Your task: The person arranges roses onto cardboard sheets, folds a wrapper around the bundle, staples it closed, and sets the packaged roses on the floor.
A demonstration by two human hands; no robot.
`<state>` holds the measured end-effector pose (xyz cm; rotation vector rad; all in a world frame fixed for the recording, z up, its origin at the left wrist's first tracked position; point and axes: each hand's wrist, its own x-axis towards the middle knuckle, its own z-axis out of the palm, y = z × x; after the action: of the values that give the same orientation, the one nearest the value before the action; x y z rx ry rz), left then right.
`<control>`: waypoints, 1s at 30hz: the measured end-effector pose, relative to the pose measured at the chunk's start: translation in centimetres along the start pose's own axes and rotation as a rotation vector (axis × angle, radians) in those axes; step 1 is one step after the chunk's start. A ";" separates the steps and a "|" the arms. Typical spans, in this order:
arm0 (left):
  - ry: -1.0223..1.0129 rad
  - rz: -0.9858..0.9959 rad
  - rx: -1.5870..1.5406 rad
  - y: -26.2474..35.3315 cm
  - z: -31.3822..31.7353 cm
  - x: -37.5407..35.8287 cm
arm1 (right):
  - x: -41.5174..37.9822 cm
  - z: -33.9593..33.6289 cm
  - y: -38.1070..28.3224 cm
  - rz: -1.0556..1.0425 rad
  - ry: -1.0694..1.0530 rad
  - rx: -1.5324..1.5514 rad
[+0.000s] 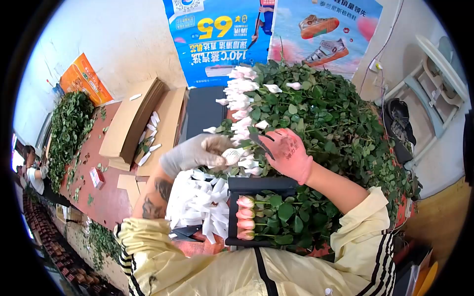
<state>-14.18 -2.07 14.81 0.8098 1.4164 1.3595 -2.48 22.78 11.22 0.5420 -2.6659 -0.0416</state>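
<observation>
My left hand (195,154), in a pale grey glove, is closed around a rose head in a white net sleeve (232,156). My right hand (289,154), in a pink glove, grips dark scissors (260,143), whose blades point toward the sleeved rose. Behind both hands lies a row of roses with white-covered heads (240,101), their leafy stems (316,108) stretching to the right. Just below my hands is a black box (238,185) with several pink roses (245,218) side by side. A heap of white sleeves (197,204) lies left of that box.
Stacked cardboard sheets (131,118) stand on the red table (106,197) at left, near a small red-and-white box (97,178). More greenery (71,133) piles up at far left, where another person (37,172) is. A white chair (429,93) stands at right.
</observation>
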 end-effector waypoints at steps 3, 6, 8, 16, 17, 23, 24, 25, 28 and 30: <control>0.293 0.074 0.225 -1.3 1.5 -1.5 | 0.9 -2.9 -1.3 0.090 -0.139 0.032; 0.386 0.168 0.255 -0.7 3.2 -1.9 | 1.3 -4.5 -3.6 -0.122 0.062 -0.278; 0.402 0.219 0.300 -0.4 3.4 -3.1 | 2.2 -4.0 -3.7 -0.057 -0.154 -0.098; 0.553 0.196 0.264 -3.2 0.0 -10.2 | 0.2 -3.3 -1.3 -0.072 0.060 0.061; 0.599 0.087 0.249 -4.8 -2.1 -11.1 | -0.2 -3.7 -0.3 0.061 0.039 0.105; 0.679 0.570 0.985 -3.9 5.4 -5.3 | -2.0 -4.9 -1.9 -0.129 0.341 0.267; 0.676 0.700 0.963 -2.4 7.7 -4.3 | -2.3 -4.9 -2.1 -0.129 0.329 0.337; 0.670 0.832 0.941 -1.0 9.7 -3.3 | -2.5 -4.9 -2.2 -0.125 0.319 0.404; 0.659 1.026 0.783 0.4 12.7 -0.3 | -3.5 -5.1 -2.9 -0.126 0.373 0.347; 0.633 1.027 0.788 0.8 13.5 0.5 | -4.1 -5.3 -2.5 -0.126 0.361 0.396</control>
<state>-1.79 2.94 16.85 1.9243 2.2322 1.9160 4.00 22.27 14.15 0.7595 -2.2875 0.5080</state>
